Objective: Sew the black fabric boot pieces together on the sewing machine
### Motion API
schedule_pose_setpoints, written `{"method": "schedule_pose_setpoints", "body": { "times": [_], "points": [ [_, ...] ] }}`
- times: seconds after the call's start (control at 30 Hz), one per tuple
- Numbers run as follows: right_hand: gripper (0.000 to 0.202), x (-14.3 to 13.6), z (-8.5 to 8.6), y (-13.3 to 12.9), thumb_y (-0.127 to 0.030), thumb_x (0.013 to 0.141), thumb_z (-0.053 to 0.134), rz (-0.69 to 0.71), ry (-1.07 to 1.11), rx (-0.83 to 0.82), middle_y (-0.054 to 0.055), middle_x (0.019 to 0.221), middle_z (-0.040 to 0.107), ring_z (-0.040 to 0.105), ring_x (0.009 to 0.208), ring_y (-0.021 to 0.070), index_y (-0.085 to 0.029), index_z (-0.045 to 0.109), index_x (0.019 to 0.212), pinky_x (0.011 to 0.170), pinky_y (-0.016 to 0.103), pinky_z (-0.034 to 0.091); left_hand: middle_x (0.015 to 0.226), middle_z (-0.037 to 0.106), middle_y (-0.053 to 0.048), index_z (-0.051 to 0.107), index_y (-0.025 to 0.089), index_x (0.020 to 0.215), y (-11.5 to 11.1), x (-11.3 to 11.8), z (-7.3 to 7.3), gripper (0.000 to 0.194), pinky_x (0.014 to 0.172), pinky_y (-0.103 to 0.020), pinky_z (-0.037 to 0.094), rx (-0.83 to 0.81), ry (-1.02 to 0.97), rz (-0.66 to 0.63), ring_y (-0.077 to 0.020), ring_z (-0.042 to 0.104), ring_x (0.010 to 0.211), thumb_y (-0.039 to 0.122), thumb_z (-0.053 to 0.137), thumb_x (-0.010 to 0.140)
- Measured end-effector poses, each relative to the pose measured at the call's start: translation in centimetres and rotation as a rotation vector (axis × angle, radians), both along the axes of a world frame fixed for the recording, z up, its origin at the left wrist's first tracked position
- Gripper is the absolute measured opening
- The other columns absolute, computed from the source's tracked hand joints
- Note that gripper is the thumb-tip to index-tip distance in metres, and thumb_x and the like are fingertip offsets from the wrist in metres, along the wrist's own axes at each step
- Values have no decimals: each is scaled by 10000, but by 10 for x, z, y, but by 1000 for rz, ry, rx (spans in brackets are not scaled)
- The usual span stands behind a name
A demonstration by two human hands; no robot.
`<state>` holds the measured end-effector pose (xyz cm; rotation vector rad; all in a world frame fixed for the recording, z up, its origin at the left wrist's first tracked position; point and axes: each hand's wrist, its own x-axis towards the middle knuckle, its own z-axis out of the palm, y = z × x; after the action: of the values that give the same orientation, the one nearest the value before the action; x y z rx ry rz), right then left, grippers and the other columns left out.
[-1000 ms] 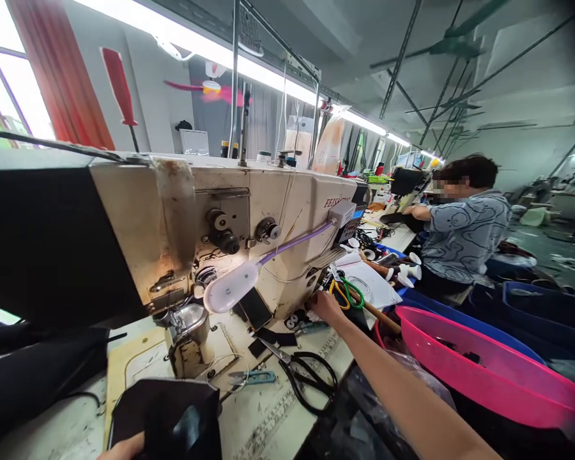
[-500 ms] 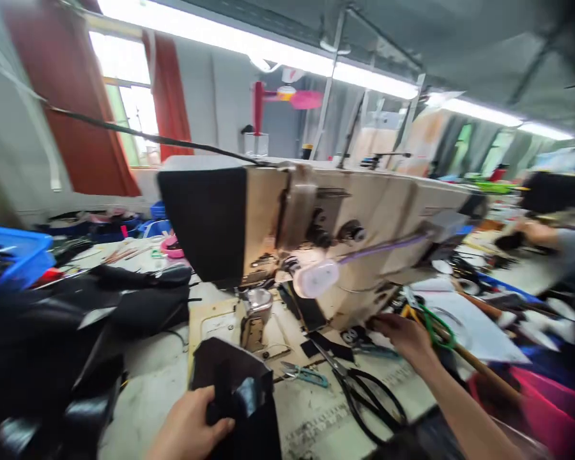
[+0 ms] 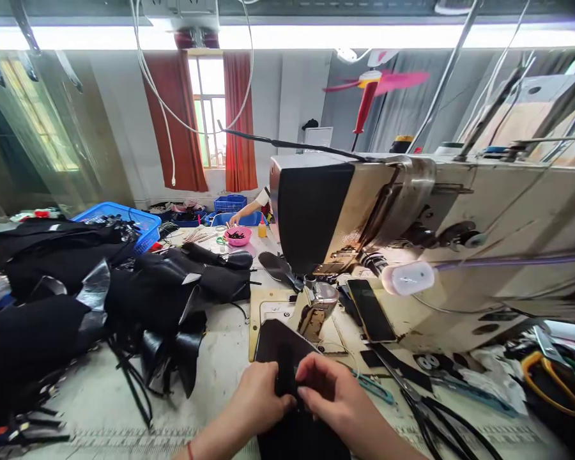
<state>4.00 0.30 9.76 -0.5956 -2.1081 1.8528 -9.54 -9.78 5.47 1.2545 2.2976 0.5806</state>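
Note:
My left hand (image 3: 263, 393) is closed on a black fabric piece (image 3: 282, 340) with a pale cut edge, thumb on top of it. A narrow black strip (image 3: 285, 370) lies on that piece between my hands. My right hand (image 3: 333, 390) is beside it with thumb and forefinger pinched together at the strip; whatever is between the fingertips is too small to make out. Just beyond the piece stands the sewing machine's presser foot and post (image 3: 316, 310). Teal thread snips (image 3: 376, 388) lie right of my right hand, partly hidden by it.
Black shears (image 3: 426, 409) and a phone (image 3: 371, 310) lie on the right, under the sewing machine head (image 3: 311, 217). Black fabric and leather pieces (image 3: 158, 287) are heaped at left, near a blue basket (image 3: 144, 239). Another person's arm (image 3: 249, 209) reaches towards a pink bowl (image 3: 238, 236).
My view has swung left. My right hand has come from beside the machine's base to the black piece, next to my left hand, which still holds it.

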Motion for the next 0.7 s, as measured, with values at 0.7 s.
{"method": "schedule_pose_setpoints", "body": {
  "times": [0.7],
  "points": [
    [39, -9, -24, 13, -191, 725, 540, -39, -228, 259, -15, 598, 587, 581, 552, 153, -179, 575, 740, 485, 254, 444, 718, 647, -7, 574, 194, 707, -4, -3, 9, 52, 585, -256, 329, 86, -140, -12, -154, 552, 682, 168, 543, 674]
  ]
}}
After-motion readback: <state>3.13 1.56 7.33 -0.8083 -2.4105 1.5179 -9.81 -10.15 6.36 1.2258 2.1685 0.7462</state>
